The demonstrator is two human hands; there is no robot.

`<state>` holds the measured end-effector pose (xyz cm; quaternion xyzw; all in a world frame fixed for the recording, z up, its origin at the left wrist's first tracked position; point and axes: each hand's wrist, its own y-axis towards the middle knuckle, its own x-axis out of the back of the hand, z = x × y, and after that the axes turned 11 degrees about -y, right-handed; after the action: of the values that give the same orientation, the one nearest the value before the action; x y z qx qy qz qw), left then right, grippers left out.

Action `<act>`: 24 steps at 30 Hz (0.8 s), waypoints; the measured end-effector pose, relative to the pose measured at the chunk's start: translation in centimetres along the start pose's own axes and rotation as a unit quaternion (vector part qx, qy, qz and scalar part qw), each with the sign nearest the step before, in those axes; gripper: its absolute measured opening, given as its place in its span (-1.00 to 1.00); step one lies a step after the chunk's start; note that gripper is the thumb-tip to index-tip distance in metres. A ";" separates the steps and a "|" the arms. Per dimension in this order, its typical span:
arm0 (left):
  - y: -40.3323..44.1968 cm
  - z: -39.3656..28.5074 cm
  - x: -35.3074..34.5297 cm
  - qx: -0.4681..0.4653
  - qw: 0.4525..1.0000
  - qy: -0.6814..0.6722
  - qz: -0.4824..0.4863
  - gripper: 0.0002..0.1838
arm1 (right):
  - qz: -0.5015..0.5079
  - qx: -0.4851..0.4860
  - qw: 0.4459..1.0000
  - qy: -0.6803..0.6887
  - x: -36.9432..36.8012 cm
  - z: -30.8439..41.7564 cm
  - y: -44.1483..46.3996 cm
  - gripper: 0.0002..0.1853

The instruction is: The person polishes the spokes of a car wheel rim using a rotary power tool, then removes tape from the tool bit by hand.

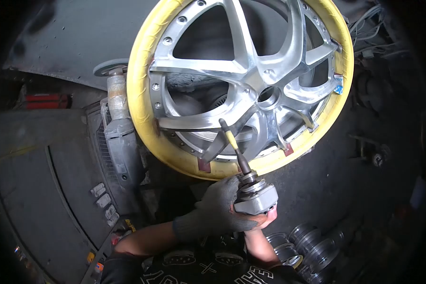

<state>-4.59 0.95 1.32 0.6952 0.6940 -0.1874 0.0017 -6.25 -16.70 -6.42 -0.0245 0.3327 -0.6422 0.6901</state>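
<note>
**Two hands on one power tool, its tip at a large yellow-rimmed wheel**

The left hand [222, 201], in one grey glove, has its fingers curled around a power tool [256, 199]. The right hand [269, 217] is mostly hidden behind the tool; its visible fingers are bent against the near side, bare skin showing. One long thin bit [230, 136] with a yellow band points forward from the fingers, its dark tip over a spoke [194, 121]; whether it touches cannot be told.

Directly ahead of the fingers is one big wheel [258, 78], tilted, silver inside, with a yellow rim [139, 94]. At least three dark red patches and one blue patch [338, 89] sit on or beside that rim, and a row of round bolts lines its inner edge. One open round hole [268, 97] is at the centre.

Ahead and to the left of the fingers, one second tool [120, 135] with one round disc [110, 67] lies on a wire grille [101, 137]. Farther left is one red object [47, 101]. Left of the fingers are four small pale blocks [103, 200] in a row. Behind and to the right, several smaller wheels [312, 246] are heaped, too dim to count. Well ahead on the right lie several pale cables [368, 28].
</note>
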 end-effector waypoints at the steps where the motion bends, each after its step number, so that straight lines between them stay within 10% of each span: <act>1: -0.4 0.3 0.5 -0.015 0.999 -0.040 0.007 -0.03 | 0.011 0.002 1.000 -0.002 -0.3 -0.5 -0.5 -0.16; 24: -5.0 0.3 6.8 -0.037 0.946 -0.322 0.014 -0.06 | 0.129 0.056 0.946 -0.292 -12.3 1.6 -2.4 0.02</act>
<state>-9.70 7.65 0.55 0.6073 0.6530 -0.3753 0.2531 -6.95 -6.70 1.21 -0.1293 0.0806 -0.5299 0.8343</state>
